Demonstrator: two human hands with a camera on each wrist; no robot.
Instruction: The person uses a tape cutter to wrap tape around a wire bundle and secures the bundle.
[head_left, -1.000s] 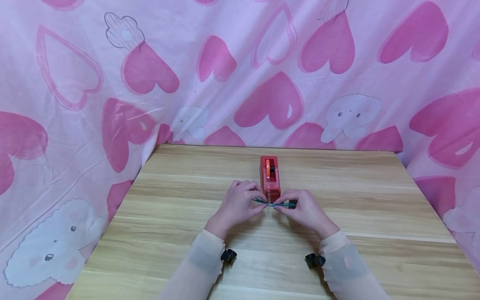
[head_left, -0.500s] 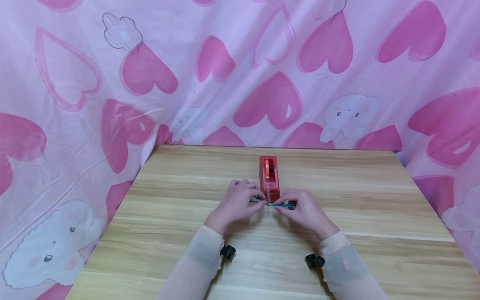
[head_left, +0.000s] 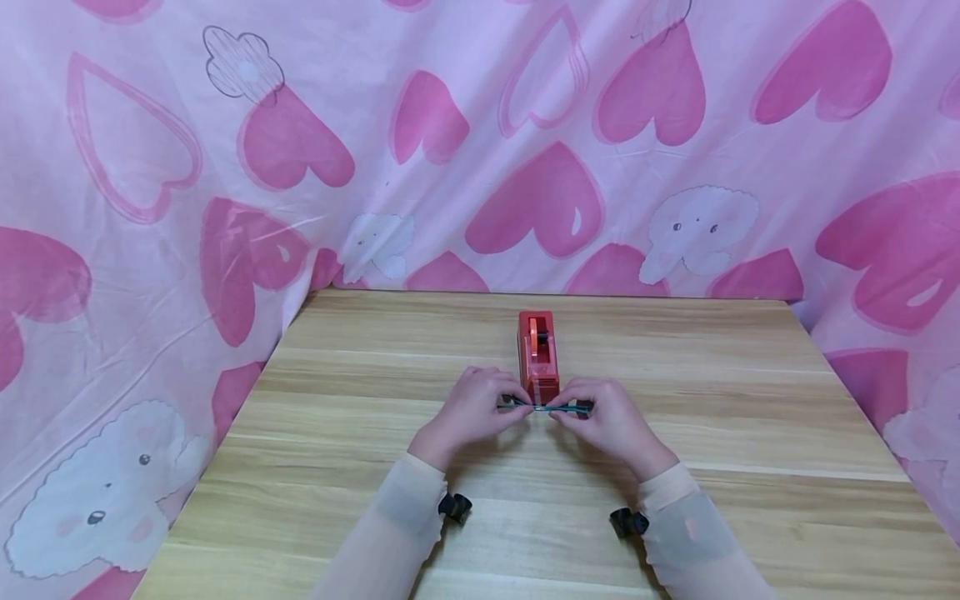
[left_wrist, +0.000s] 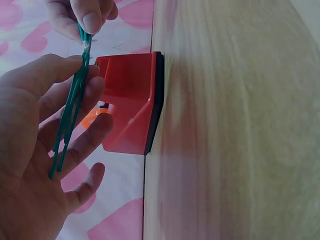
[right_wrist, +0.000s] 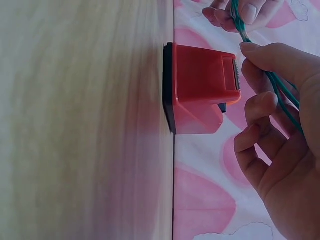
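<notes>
Both hands hold a bundle of thin green wires (left_wrist: pixel 73 107) in front of a red tape dispenser (head_left: pixel 538 354). My left hand (head_left: pixel 480 404) pinches it between thumb and index finger, left of its middle. On the other side, my right hand (head_left: pixel 603 412) pinches it the same way. A shiny clear patch, like tape, shows on the bundle between the two grips. In the left wrist view several loose strand ends lie across the left palm. The right part of the bundle runs over the right palm, its end cut off in the right wrist view.
The dispenser holds an orange tape core (head_left: pixel 535 337) and its serrated cutter (right_wrist: pixel 236 75) faces the hands. It stands on a wood-grain table (head_left: pixel 360 375). A pink heart-patterned cloth (head_left: pixel 435 200) hangs behind and at both sides.
The left part of the wire bundle has shifted a little and now lies more in line with the right part. My left hand has dipped slightly; the right hand stays nearly still.
</notes>
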